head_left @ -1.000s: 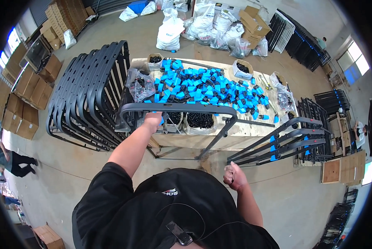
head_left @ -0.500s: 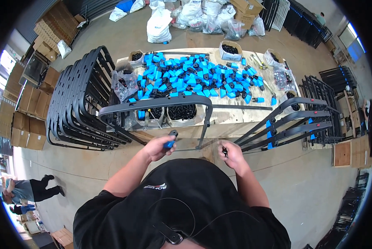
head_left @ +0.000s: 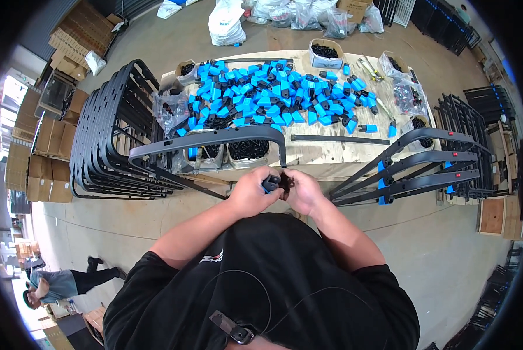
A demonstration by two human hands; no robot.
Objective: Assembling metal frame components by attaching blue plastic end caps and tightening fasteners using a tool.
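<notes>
Both my hands are close together in front of the table, at the lower end of the black tubular frame (head_left: 215, 137). My left hand (head_left: 251, 192) is closed around a blue-and-black plastic piece (head_left: 270, 184), mostly covered by the fingers. Opposite it, my right hand (head_left: 306, 193) pinches a small dark part (head_left: 285, 181) against the frame's right leg. Fingers hide where the part and the tube meet. Beyond the frame, a big heap of similar blue-and-black pieces (head_left: 261, 96) covers much of the wooden table (head_left: 325, 153).
Boxes of small black parts (head_left: 325, 53) stand along the table edges. A stack of black frames (head_left: 113, 134) leans at the left; more frames with blue pieces (head_left: 427, 157) stand at the right. A person (head_left: 69, 283) is at far left. White sacks (head_left: 226, 23) lie behind.
My hands have come together from apart, moving up to the frame's right leg. The left has carried the blue-and-black piece rightward. The view has shifted slightly, and the person at left has moved.
</notes>
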